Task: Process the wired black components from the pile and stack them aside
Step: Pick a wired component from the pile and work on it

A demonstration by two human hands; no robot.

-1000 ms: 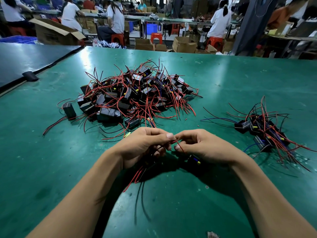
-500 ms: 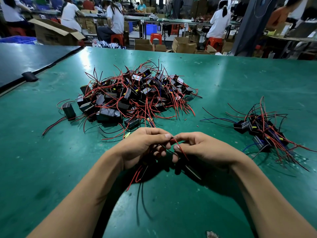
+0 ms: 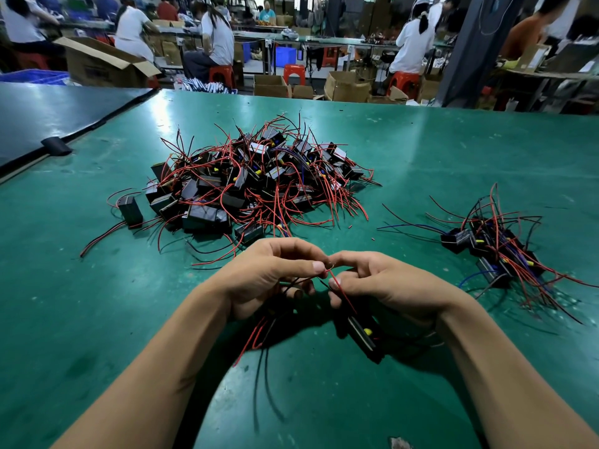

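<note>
On the near side of the pile (image 3: 256, 186), the left hand (image 3: 269, 273) and right hand (image 3: 389, 286) both pinch thin, floppy wires (image 3: 342, 291); the black component (image 3: 363, 332) looks light and rigid, so it is probably safest gripped by its body.

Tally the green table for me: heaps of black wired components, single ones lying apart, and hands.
Heaps of black wired components: 2 (large tangled pile, smaller heap)
Single components: 2 (stray component left of pile, wired component nearest you)
Hands: 2 (left hand, right hand, pinching red wire)
Total: 6

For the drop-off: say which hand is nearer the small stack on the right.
Right. The right hand sits left of the small stack; the left hand is farther left.
</note>
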